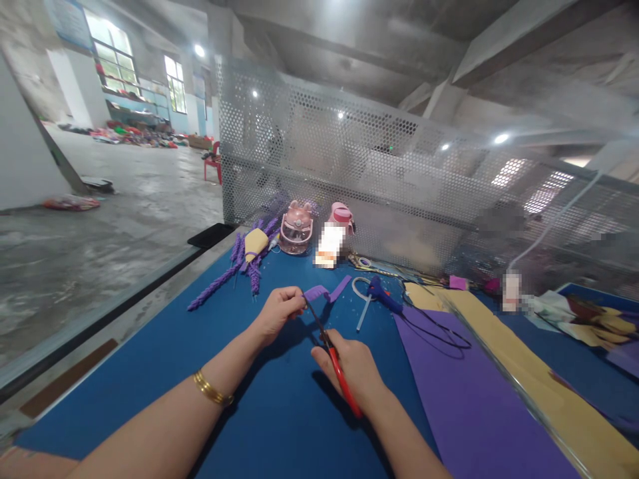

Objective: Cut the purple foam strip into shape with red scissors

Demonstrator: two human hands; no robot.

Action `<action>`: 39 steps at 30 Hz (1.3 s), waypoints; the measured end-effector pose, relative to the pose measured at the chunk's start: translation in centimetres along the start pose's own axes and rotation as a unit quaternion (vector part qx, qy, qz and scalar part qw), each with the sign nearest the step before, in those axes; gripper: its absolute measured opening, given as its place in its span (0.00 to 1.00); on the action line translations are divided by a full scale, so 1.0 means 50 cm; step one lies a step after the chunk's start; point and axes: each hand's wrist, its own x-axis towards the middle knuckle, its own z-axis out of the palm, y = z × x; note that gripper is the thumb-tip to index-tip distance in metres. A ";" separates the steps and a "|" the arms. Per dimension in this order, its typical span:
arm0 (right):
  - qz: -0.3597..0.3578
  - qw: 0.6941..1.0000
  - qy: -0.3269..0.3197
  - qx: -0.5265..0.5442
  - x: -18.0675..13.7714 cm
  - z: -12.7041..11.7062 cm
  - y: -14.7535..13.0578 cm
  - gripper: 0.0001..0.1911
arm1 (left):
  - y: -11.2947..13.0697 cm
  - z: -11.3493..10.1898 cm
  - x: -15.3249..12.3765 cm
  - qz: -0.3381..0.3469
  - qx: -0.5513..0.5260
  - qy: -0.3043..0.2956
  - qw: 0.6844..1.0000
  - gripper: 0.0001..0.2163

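Observation:
My left hand (280,311) pinches one end of a narrow purple foam strip (333,291), which trails off to the right in a wavy curl. Red-handled scissors (341,379) are gripped in my right hand (355,367), their dark blades pointing up and left to the strip at my left fingertips. Whether the blades are parted there is too small to tell. A blue glue gun (383,295) lies right of the strip, with a pale glue stick (364,314) by it. Beyond my left hand, purple flower stems (219,285) surround a yellow piece (256,245).
A large purple sheet (464,392) and a long yellow sheet (539,352) cover the right side of the blue table (124,412). Two pink bottles (296,229) and a phone with a blurred screen (329,245) stand before a perforated metal panel (379,179). A black cable (434,332) crosses the purple sheet.

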 end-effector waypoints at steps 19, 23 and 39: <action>0.019 1.000 -0.017 -0.010 0.002 0.004 0.001 0.15 | 0.007 0.003 -0.001 -0.011 0.002 0.010 1.000 0.08; 0.020 1.000 -0.001 -0.005 0.002 0.010 0.002 0.14 | 0.006 0.003 -0.002 -0.011 -0.001 0.006 1.000 0.09; 0.016 1.000 0.012 0.013 0.002 0.012 0.003 0.15 | -0.002 0.000 0.001 0.000 -0.007 -0.004 1.000 0.09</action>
